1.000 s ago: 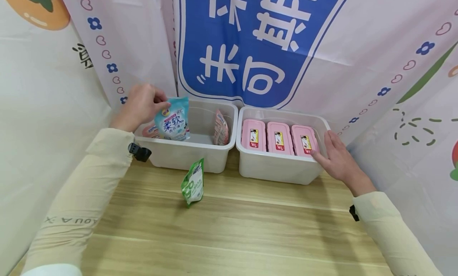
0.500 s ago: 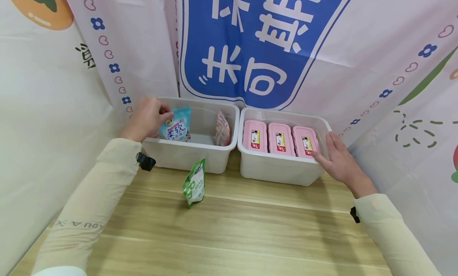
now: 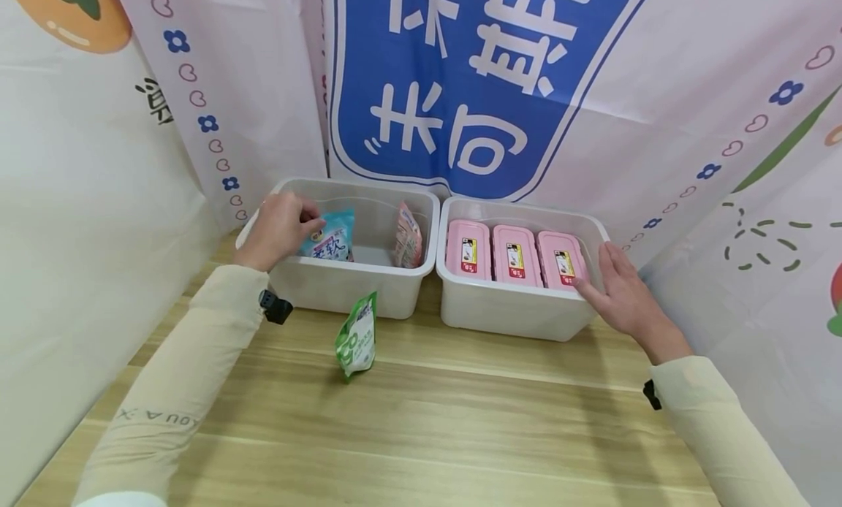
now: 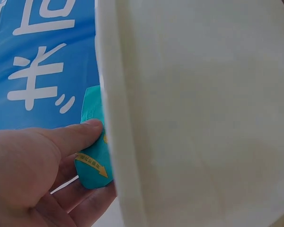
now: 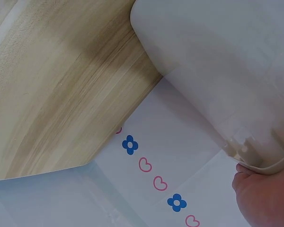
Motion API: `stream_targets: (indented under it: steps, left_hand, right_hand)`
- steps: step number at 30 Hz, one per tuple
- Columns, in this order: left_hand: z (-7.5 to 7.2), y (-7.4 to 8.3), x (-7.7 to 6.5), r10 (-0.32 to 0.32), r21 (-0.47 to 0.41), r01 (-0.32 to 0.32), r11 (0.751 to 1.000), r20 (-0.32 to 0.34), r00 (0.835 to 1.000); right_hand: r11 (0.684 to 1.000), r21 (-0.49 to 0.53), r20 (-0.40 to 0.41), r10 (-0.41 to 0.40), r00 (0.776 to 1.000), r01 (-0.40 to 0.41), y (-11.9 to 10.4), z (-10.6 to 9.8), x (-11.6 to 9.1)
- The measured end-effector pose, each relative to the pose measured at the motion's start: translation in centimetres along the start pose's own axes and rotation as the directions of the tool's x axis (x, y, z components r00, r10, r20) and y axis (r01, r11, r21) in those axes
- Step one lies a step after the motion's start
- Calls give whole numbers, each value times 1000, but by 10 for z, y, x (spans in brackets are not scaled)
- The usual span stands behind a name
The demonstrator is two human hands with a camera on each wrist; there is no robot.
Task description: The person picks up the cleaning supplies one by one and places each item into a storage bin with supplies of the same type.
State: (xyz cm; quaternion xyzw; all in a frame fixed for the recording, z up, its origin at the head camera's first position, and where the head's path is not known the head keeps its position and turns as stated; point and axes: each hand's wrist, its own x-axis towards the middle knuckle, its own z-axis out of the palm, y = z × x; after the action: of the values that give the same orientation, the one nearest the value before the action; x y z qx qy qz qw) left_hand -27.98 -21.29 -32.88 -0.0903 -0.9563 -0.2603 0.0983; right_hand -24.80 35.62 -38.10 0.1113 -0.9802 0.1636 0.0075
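Note:
My left hand (image 3: 279,229) reaches over the left rim of a white bin (image 3: 342,284) and pinches the top of a blue laundry detergent pouch (image 3: 334,237). Thumb and fingers hold the pouch corner (image 4: 92,161) in the left wrist view, where the bin wall (image 4: 194,113) hides the rest. A pink pouch (image 3: 408,238) stands at the right end inside that bin. My right hand (image 3: 621,291) rests at the right rim of a second white bin (image 3: 506,306), fingers fairly straight and thumb over its front corner. Three pink lidded boxes (image 3: 516,255) sit in this bin.
A green and white pouch (image 3: 357,339) stands on the wooden table (image 3: 421,427) in front of the left bin. Printed cloth (image 3: 263,90) walls rise close behind the bins and on both sides.
My left hand has lowered the blue pouch into the left bin, moving down and slightly right. The right hand has stayed at its bin's rim.

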Motion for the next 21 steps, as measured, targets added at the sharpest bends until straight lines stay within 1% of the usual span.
stream_targets:
  steps: [4, 9, 17, 21]
  left_hand:
    - [4, -1, -1, 5, 1, -5, 1000, 7, 1000]
    - [8, -3, -3, -11, 2, 11, 1000, 12, 1000]
    - [15, -5, -4, -25, -11, 25, 1000, 0, 1000]
    - [18, -7, -6, -17, -2, 17, 1000, -2, 1000]
  right_hand:
    - [1000, 3, 1, -1, 1000, 1, 0, 0, 0]
    - [1000, 1, 12, 8, 1000, -8, 1, 0, 1]
    - [1000, -1, 23, 19, 1000, -19, 2, 1, 1]
    - [1000, -1, 22, 20, 1000, -20, 1, 1, 1]
